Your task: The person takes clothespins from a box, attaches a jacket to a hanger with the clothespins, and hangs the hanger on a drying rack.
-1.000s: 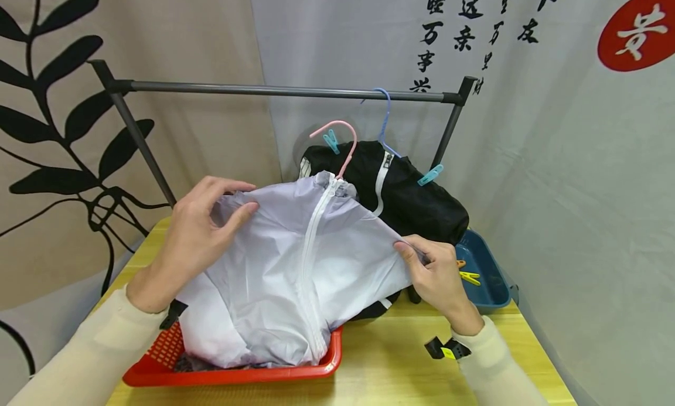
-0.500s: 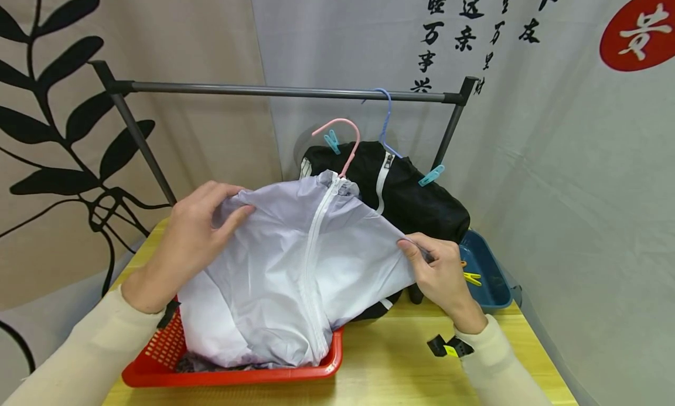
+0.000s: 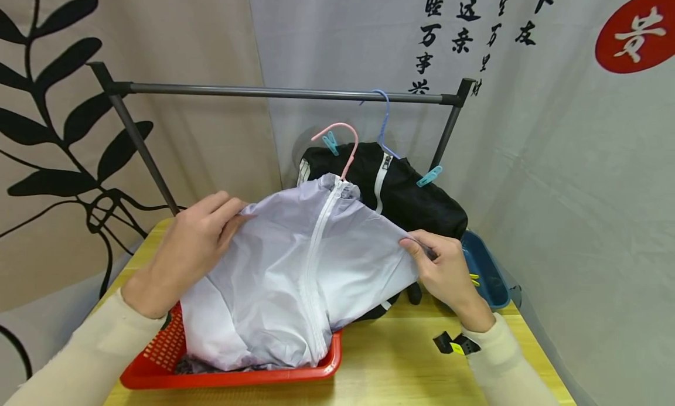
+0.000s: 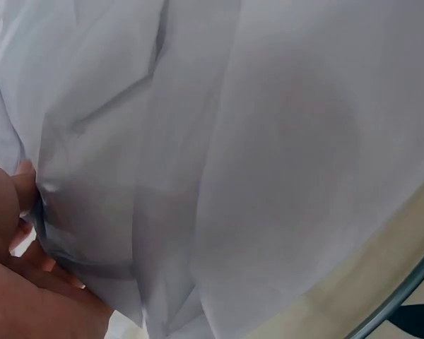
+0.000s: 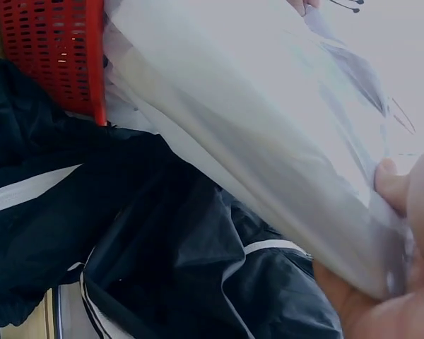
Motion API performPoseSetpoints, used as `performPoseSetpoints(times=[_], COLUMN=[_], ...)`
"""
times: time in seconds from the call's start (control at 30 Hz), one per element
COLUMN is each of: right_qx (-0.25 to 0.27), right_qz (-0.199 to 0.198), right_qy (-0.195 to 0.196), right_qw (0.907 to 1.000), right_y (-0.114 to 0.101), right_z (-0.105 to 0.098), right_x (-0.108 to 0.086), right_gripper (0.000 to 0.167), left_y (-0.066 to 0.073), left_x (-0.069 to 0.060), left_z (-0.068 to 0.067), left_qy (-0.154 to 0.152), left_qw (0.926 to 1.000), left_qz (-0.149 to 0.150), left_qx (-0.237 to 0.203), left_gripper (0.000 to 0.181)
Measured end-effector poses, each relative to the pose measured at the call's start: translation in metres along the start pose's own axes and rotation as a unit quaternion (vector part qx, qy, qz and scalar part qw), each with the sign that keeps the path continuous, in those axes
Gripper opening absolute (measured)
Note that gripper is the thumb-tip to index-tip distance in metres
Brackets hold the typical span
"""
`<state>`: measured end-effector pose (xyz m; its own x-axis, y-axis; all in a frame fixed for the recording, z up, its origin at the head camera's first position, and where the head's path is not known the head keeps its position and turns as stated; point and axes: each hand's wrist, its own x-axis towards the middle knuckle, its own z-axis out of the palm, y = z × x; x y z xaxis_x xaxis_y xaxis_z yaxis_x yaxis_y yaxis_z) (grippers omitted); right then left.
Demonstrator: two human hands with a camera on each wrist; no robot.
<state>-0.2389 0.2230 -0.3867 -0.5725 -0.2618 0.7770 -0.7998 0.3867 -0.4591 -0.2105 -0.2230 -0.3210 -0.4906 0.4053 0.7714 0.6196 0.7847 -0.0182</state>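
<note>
Behind the red basket (image 3: 237,379) we see a backdrop cloth (image 3: 569,160) printed with leaves and characters. The yellow wooden surface (image 3: 401,371) carries the basket and stretches to its right. Beyond the basket we find a dark rack (image 3: 237,91), its bar running higher than the basket. We have the pale zipped jacket (image 3: 274,265) rising from the basket, its lower part inside. Farther back and right of the basket hangs a black jacket (image 3: 422,207). We spot a blue tray (image 3: 491,280) well to the basket's right. We see two hands well apart, both clamped on the pale jacket: the left hand (image 3: 192,242) pinches one shoulder above the basket's left side; the right hand (image 3: 445,265) pinches the other side, up and right of the basket. Beyond the basket, a pink hanger (image 3: 352,156) pokes from the pale collar, and a blue hanger (image 3: 387,116) hooks over the bar. Smallest, we notice turquoise clips (image 3: 429,176) on the black jacket, behind the basket.
</note>
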Motion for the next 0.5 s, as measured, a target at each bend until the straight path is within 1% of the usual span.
performPoseSetpoints(times=[0.07,0.13,0.23,0.3,0.37,0.43,0.5], right_qx=[0.005,0.015,0.026,0.028,0.025,0.024,0.026], right_qz=[-0.003,-0.006,-0.009,-0.008,-0.006,-0.003,-0.001], right_qy=[0.004,0.009,0.012,0.013,0.013,0.012,0.010], right_qw=[1.0000,0.9998,0.9995,0.9995,0.9996,0.9996,0.9996], right_y=[-0.0005,-0.0008,-0.0011,-0.0015,-0.0020,-0.0024,-0.0025], right_z=[-0.0008,-0.0012,-0.0010,-0.0007,-0.0006,-0.0006,-0.0010], right_x=[0.0005,0.0007,0.0011,0.0009,0.0004,-0.0001,-0.0002], right_gripper=[0.025,0.026,0.028,0.028,0.027,0.027,0.027], left_y=[0.0010,0.0018,0.0022,0.0019,0.0010,0.0000,-0.0010], left_x=[0.0003,0.0008,0.0019,0.0023,0.0021,0.0015,0.0011], left_z=[-0.0002,-0.0005,-0.0017,-0.0025,-0.0030,-0.0031,-0.0029], left_qy=[-0.001,-0.006,-0.017,-0.022,-0.022,-0.017,-0.008], left_qw=[1.0000,0.9998,0.9986,0.9977,0.9980,0.9988,0.9993], left_qz=[-0.004,-0.015,-0.039,-0.048,-0.040,-0.018,0.008], left_qx=[-0.002,-0.011,-0.032,-0.042,-0.044,-0.041,-0.035], left_gripper=[0.024,0.024,0.029,0.032,0.029,0.025,0.026])
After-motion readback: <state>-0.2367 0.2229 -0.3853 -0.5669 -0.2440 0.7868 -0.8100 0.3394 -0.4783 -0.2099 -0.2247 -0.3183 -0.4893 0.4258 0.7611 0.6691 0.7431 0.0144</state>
